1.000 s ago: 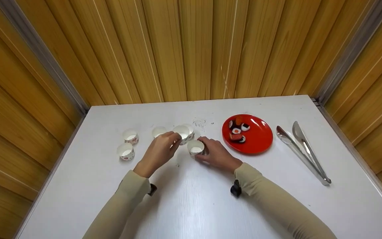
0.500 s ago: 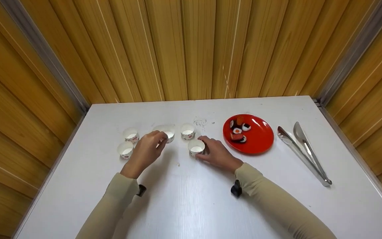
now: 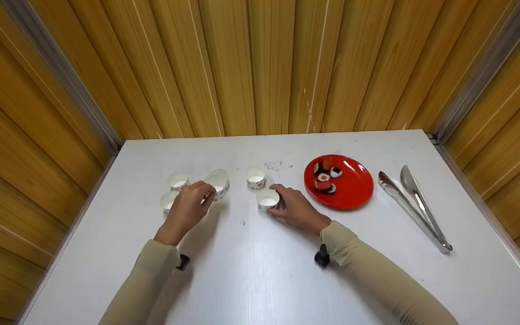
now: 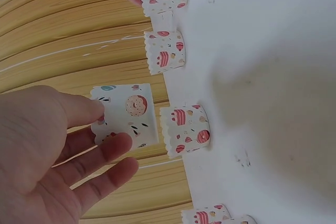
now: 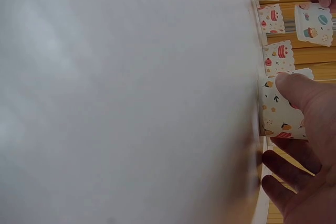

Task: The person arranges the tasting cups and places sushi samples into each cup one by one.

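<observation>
My left hand [image 3: 185,210] pinches a paper baking cup [image 4: 128,116] with printed doughnuts and a scalloped rim, thumb on one side and fingers on the other. In the left wrist view its base is clear of the table. Just beyond it stands another such cup [image 4: 186,132], overlapped by it in the head view. My right hand [image 3: 298,210] grips a matching cup [image 5: 275,108] standing upright on the table, thumb at its near side. Right behind that one is a further upright cup [image 3: 256,183]. Two more cups [image 3: 178,180] stand at the left, the nearer partly hidden by my left hand.
A red plate [image 3: 355,189] with several sushi pieces [image 3: 323,178] lies right of my right hand. Metal tongs [image 3: 415,207] lie farther right on the white table [image 3: 260,271]. Wood-patterned panels [image 3: 269,67] enclose the back and sides.
My left hand has carried its cup leftward, away from the cup behind the right hand's one, to in front of another cup. My right hand has stayed in place around its cup.
</observation>
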`<action>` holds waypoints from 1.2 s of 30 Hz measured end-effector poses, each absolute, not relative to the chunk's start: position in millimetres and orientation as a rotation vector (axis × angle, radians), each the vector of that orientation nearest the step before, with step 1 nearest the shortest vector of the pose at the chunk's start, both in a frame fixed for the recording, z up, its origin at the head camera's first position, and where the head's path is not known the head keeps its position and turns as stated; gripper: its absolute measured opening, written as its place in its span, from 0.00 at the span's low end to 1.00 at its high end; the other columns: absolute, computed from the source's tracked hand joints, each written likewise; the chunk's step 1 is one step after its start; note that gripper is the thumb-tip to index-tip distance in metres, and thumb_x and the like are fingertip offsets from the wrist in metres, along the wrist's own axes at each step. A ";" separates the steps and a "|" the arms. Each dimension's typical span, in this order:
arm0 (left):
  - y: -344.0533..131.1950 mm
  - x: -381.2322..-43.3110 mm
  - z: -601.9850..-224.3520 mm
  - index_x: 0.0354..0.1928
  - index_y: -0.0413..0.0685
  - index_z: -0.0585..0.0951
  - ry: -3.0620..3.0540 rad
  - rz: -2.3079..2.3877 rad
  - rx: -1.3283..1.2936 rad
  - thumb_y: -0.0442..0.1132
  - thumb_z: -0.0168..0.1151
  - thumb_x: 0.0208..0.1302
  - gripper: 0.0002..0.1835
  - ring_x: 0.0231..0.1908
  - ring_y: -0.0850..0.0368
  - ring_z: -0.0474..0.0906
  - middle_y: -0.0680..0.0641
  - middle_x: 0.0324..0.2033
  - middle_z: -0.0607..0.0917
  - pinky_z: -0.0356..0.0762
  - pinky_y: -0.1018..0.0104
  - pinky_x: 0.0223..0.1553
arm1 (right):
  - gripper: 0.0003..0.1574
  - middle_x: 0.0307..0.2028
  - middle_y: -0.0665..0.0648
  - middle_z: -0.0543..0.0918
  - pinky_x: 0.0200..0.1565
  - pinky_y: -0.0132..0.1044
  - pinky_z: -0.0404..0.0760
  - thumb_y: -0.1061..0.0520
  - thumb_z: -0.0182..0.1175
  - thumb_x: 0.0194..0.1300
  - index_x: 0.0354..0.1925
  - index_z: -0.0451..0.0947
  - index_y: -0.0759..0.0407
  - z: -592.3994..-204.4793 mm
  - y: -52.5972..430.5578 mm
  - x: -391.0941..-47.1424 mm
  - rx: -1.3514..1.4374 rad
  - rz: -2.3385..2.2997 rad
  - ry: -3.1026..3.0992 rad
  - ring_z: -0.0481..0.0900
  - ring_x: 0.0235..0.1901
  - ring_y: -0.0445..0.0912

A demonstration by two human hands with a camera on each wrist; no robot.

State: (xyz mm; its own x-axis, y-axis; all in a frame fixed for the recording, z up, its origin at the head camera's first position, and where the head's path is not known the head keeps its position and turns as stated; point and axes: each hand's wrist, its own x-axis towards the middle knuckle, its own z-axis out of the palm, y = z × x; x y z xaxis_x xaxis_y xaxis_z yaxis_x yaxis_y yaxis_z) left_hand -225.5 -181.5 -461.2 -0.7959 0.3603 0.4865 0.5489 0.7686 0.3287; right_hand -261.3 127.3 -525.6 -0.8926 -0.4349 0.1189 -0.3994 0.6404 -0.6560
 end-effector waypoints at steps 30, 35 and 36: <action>-203.6 -218.8 -491.3 0.33 0.40 0.90 -2.691 -0.649 -0.582 0.24 0.73 0.58 0.05 0.35 0.49 0.83 0.44 0.33 0.88 0.82 0.57 0.36 | 0.44 0.59 0.57 0.82 0.62 0.49 0.74 0.48 0.74 0.63 0.71 0.70 0.58 -525.5 126.8 -261.1 -0.726 -1.047 2.823 0.79 0.54 0.53; -204.6 -218.3 -494.1 0.33 0.39 0.90 -2.711 -0.666 -0.591 0.23 0.72 0.58 0.06 0.35 0.49 0.84 0.44 0.32 0.89 0.83 0.55 0.37 | 0.43 0.57 0.57 0.83 0.60 0.49 0.75 0.48 0.74 0.63 0.71 0.69 0.58 -525.7 126.7 -260.9 -0.715 -1.060 2.811 0.78 0.52 0.52; -205.0 -218.3 -495.0 0.33 0.39 0.90 -2.716 -0.669 -0.590 0.22 0.72 0.57 0.06 0.35 0.48 0.84 0.43 0.32 0.89 0.83 0.55 0.37 | 0.43 0.57 0.56 0.83 0.60 0.49 0.75 0.49 0.74 0.63 0.71 0.69 0.58 -525.7 126.6 -260.9 -0.710 -1.059 2.808 0.78 0.52 0.52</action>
